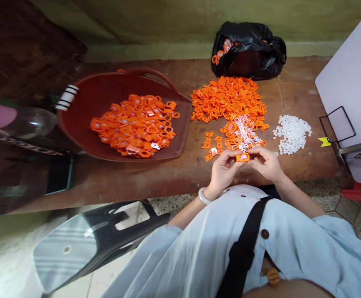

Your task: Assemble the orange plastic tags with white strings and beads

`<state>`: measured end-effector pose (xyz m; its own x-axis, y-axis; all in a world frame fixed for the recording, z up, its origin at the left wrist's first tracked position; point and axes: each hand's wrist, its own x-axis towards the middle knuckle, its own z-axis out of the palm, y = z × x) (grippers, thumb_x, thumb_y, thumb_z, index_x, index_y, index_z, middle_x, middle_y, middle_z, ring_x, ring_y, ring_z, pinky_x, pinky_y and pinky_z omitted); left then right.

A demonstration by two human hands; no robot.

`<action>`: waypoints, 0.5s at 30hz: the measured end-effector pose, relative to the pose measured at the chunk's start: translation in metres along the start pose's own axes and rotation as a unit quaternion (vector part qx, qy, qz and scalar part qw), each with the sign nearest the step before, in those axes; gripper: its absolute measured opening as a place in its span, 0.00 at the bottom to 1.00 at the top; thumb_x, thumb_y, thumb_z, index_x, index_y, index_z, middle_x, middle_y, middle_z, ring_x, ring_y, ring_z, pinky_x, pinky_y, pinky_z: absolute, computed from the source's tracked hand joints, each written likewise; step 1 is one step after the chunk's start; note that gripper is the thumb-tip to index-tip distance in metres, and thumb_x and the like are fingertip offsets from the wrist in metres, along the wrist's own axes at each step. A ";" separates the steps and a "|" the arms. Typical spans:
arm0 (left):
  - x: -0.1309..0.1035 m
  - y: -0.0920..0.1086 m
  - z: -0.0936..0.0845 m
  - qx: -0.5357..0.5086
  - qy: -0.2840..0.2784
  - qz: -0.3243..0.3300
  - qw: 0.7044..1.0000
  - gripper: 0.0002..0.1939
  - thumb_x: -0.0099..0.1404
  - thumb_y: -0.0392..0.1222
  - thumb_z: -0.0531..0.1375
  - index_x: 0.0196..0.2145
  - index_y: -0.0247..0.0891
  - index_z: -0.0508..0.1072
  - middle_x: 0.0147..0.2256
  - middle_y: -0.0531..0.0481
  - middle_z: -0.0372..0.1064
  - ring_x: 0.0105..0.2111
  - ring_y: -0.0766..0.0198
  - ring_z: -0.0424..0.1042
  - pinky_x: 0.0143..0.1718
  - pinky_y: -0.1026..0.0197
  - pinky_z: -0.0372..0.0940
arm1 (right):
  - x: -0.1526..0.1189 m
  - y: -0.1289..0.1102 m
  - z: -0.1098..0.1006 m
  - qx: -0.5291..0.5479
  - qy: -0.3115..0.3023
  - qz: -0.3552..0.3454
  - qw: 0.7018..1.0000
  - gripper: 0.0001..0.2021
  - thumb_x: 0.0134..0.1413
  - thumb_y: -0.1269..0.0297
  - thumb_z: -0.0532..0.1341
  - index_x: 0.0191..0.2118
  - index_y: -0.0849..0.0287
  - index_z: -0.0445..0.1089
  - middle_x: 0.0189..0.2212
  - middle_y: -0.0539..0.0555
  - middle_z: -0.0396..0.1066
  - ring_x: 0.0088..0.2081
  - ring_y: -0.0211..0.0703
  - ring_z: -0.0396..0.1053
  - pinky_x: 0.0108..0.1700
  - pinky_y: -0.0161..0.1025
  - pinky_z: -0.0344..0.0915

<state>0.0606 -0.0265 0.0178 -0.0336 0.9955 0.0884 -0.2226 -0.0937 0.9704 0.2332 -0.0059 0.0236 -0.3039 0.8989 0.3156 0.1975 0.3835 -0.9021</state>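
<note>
Between the fingertips of both hands is one small orange plastic piece (242,157) with a white round part in its middle. My left hand (224,169), with a pale bangle (204,196) at the wrist, pinches its left side. My right hand (265,164) grips its right side. Just beyond the fingers lies a bundle of white strings (243,129) with small white ends, resting on orange pieces. Several loose orange pieces (209,140) lie left of it. Farther back rises a large heap of orange pieces (228,97). A pile of small white pieces (292,133) is to the right.
A dark red basket (78,136) with many orange pieces stands left on the wooden table (155,176). A black plastic bag (258,49) sits by the wall. At right are a pale board (351,87) and a black wire frame (338,124). A grey plastic stool (71,248) is below left.
</note>
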 end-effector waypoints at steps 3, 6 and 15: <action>-0.002 0.004 0.000 0.010 -0.017 0.038 0.999 0.14 0.54 0.47 0.70 0.36 0.39 0.78 0.34 0.49 0.75 0.35 0.65 0.73 0.41 0.61 0.67 | 0.002 -0.011 0.001 -0.033 0.002 -0.045 0.998 0.12 0.57 0.56 0.64 0.43 0.57 0.73 0.38 0.55 0.77 0.34 0.40 0.74 0.38 0.38 0.72; -0.004 0.008 0.000 0.019 -0.030 0.069 0.997 0.13 0.56 0.48 0.69 0.36 0.40 0.77 0.34 0.49 0.74 0.35 0.65 0.73 0.41 0.61 0.67 | 0.002 -0.019 0.001 -0.065 0.008 -0.090 0.994 0.10 0.59 0.56 0.62 0.42 0.56 0.73 0.35 0.55 0.77 0.33 0.41 0.73 0.37 0.39 0.71; -0.004 0.010 0.003 -0.001 -0.017 0.012 1.000 0.16 0.54 0.51 0.69 0.35 0.38 0.76 0.33 0.48 0.75 0.33 0.64 0.73 0.37 0.61 0.68 | 0.003 -0.020 0.004 0.006 0.031 -0.031 0.999 0.08 0.53 0.58 0.66 0.36 0.56 0.75 0.30 0.52 0.75 0.31 0.39 0.71 0.35 0.38 0.68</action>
<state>0.0610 -0.0317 0.0281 -0.0051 0.9928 0.1197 -0.2248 -0.1178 0.9673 0.2248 -0.0117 0.0419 -0.2568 0.8848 0.3888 0.1679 0.4370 -0.8837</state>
